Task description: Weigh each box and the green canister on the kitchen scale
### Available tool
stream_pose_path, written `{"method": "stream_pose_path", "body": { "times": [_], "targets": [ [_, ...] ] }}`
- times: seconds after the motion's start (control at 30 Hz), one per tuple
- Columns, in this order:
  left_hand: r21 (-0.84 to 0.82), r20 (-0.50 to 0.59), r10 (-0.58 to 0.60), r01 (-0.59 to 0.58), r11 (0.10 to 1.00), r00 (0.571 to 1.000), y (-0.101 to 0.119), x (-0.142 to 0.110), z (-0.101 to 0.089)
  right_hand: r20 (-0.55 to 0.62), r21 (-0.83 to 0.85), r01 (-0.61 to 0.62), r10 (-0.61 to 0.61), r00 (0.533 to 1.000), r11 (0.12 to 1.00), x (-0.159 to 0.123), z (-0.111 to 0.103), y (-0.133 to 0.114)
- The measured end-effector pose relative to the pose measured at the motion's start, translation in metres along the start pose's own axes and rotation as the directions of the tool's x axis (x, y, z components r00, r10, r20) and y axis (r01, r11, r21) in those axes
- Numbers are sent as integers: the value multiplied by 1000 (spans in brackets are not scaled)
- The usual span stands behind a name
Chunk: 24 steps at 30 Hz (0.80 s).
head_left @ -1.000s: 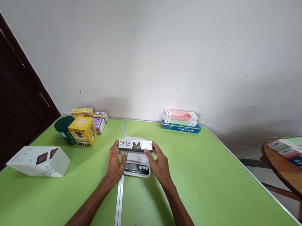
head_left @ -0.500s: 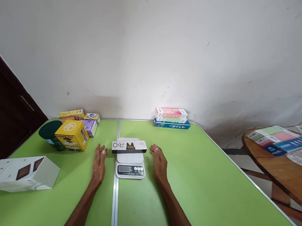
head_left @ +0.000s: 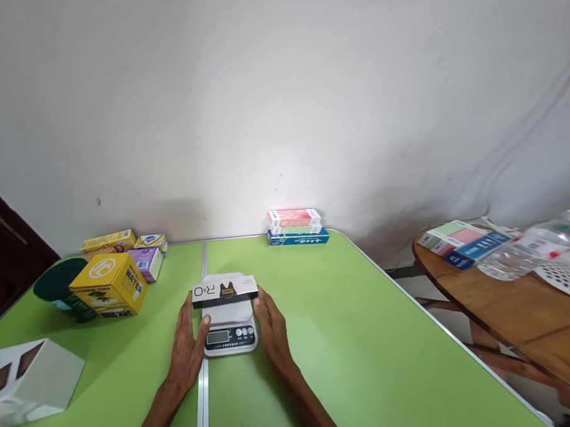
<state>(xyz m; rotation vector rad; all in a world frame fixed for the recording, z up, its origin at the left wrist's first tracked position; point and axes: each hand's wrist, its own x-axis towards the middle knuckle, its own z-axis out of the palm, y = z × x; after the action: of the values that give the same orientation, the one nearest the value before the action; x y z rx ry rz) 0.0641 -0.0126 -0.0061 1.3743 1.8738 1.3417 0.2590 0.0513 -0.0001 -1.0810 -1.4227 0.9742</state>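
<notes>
Hands, 2, both yours: your L hand (head_left: pixel 187 348) and your R hand (head_left: pixel 273 326) flank 1 long black-and-white cardboard carton (head_left: pixel 225 291), approx. one at each end. Grip: wide on both sides, fingers extended, neither hand closed around the carton; whether your fingertips touch its ends, cannot tell. Carton lies flat, slightly askew, across the platform of 1 white plastic digital scale (head_left: pixel 228 313), both ends overhanging. Scale panel, facing you, bears 1 display (reading too small to tell) and 3 round btns.

Support: 1 green-topped table (head_left: pixel 355 342), metal strip running under the scale. On your L, rear grp.: 1 dark-green cylindrical container (head_left: pixel 65 278), 1 yellow cube-shaped carton (head_left: pixel 107 284) just beside it, 1 purple-and-white box (head_left: pixel 145 261), 1 small yellow-and-white box (head_left: pixel 151 240), 1 long yellow box (head_left: pixel 109 240). Nearer you, 1 white box w/ 2 brown squares (head_left: pixel 36 385), cut off by the view edge.

Rear, R of the scale: stack of 3, top to bottom: 1 pink box (head_left: pixel 294 217), 1 pale-green box (head_left: pixel 296 229), 1 blue box (head_left: pixel 298 238). Far R, separate: 1 brown wooden table (head_left: pixel 498 311) w/ 1 clear plastic bottle (head_left: pixel 533 249).
</notes>
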Motion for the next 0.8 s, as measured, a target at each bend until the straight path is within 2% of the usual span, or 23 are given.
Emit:
{"method": "stream_pose_path", "body": {
  "times": [0.13, 0.23, 0.37, 0.53, 0.67, 0.8],
  "targets": [
    [-18, 14, 37, -37, 999, 999, 25, 7, 12, -98, -7, 10, -10, 995, 1000, 1, -7, -1],
    [-23, 101, 85, -83, 996, 991, 56, 33, 32, -187, -20, 12, -15, 982, 1000, 29, -32, -4],
    [-53, 264, 121, -110, 992, 957, 106, 97, 85, -307, -90, 81, -105, 946, 993, 104, -80, -11],
    [-66, 354, 217, -208, 976, 910, 158, 186, 163, -347, -264, 67, -159, 924, 962, 212, -133, -12],
    [-66, 393, 215, -206, 976, 894, 176, 226, 203, -360, -310, -20, -98, 928, 950, 267, -156, -1],
    [-62, 421, 211, -204, 977, 882, 171, 234, 219, -343, -336, -104, -19, 939, 936, 288, -161, 17]
  ]
}}
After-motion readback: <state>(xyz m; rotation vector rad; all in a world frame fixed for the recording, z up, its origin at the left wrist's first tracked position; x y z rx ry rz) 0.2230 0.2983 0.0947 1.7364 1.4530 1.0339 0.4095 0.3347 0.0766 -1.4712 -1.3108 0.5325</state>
